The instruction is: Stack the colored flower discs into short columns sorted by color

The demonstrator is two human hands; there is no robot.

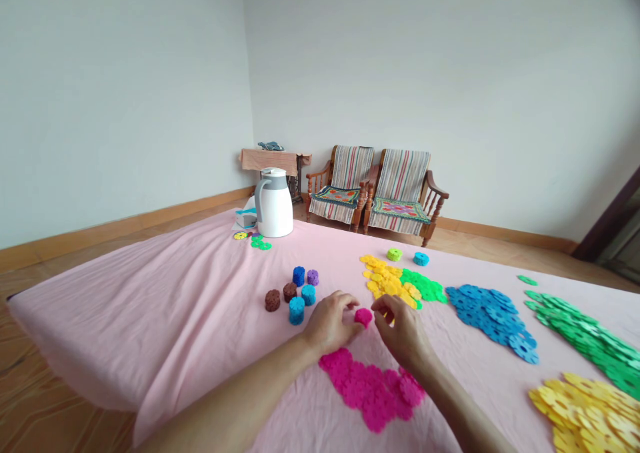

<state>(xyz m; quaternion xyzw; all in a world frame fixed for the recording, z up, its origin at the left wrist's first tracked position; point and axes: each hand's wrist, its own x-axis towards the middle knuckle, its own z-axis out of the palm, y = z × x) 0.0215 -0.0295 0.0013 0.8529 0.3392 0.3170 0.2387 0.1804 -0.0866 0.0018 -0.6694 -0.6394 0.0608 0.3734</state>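
My left hand (pixel 331 321) is closed around the side of a short stack of magenta flower-shaped plastic discs (pixel 363 317), held between thumb and fingers. Just right of that stack is my right hand (pixel 403 329), its fingers curled in toward the thumb; whatever they may pinch is hidden. Below both hands a loose pile of magenta discs (pixel 373 389) spreads over the pink cloth (pixel 200 346). Left of my left hand stand several neat disc stacks: light blue (pixel 297 311), brown (pixel 273 300), dark blue (pixel 299 276) and purple (pixel 313 277).
Loose piles of yellow (pixel 383 276), blue (pixel 493 316) and green discs (pixel 590 336) lie to the right, with more yellow discs (pixel 595 413) nearer. Lime (pixel 395 254) and blue stacks (pixel 421 259) stand behind. A white jug (pixel 276 206) is at the far edge; two chairs (pixel 400 193) stand beyond.
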